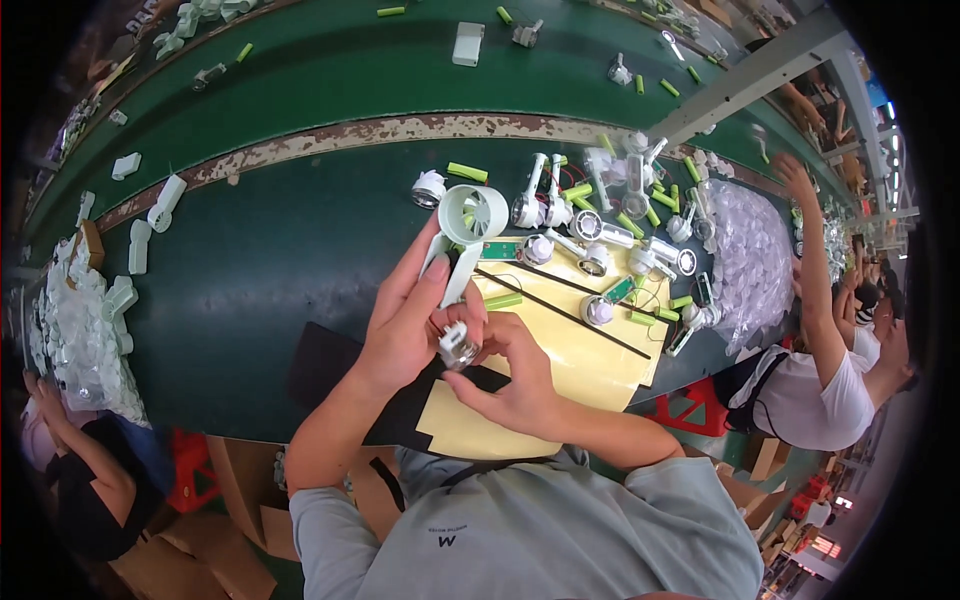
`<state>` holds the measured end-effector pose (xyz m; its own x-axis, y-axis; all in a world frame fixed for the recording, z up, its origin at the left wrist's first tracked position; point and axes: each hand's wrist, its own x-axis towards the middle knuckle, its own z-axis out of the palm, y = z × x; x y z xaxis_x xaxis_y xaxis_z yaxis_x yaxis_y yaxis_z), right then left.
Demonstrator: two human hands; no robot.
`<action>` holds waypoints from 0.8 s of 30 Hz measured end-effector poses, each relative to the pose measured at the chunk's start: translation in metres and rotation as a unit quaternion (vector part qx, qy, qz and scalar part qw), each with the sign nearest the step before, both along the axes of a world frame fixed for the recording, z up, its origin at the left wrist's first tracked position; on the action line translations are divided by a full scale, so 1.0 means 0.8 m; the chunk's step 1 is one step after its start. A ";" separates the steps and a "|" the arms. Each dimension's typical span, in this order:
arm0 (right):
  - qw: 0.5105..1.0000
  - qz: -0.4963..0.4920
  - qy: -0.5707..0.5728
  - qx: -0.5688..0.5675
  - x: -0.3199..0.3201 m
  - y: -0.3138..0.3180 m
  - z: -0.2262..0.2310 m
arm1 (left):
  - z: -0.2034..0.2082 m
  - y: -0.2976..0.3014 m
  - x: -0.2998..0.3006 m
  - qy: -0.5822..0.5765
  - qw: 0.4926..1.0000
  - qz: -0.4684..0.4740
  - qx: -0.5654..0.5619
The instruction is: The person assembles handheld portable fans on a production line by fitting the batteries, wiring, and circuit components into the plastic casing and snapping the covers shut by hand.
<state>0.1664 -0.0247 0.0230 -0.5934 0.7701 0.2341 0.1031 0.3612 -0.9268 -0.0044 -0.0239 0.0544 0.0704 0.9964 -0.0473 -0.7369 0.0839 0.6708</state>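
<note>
My left hand [398,325] is closed around the handle of a pale green handheld fan housing [475,214], its round head pointing away from me. A small white-and-clear part [457,347], perhaps a motor piece, sits between my hands just below that handle. The curled fingers and thumb of my right hand [522,385] grip it at its right side; the left fingertips are close to it too. Beneath the hands lies a yellow sheet [570,350] with black strips. A green circuit board [502,251] with thin wires rests just right of the housing.
Fan parts [590,228] and green cylindrical cells [468,172] lie scattered at right, before a clear plastic bag of white parts [750,255]. White housings [85,330] are heaped at far left. A green conveyor [330,75] runs behind a worn rail. Co-workers sit on both sides.
</note>
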 end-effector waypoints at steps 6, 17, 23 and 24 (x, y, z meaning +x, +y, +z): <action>0.961 0.009 -0.079 0.263 0.049 0.066 0.050 | -0.010 0.013 -0.011 0.473 0.871 0.085 0.099; 0.928 0.148 -0.158 0.304 0.050 0.144 0.115 | -0.021 0.000 -0.014 -0.016 0.986 -0.164 -0.005; 0.946 0.141 -0.150 0.251 0.053 0.141 0.111 | -0.011 -0.004 -0.008 0.079 0.987 -0.135 -0.024; 0.946 0.141 -0.150 0.250 0.052 0.141 0.108 | -0.012 -0.005 -0.006 0.079 0.987 -0.135 -0.026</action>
<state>0.2083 0.0881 0.1095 -0.8564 0.4086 0.3155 0.1687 0.7991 -0.5771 -0.0092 -0.0279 0.0449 0.3211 0.9383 -0.1286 -0.5701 0.2999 0.7649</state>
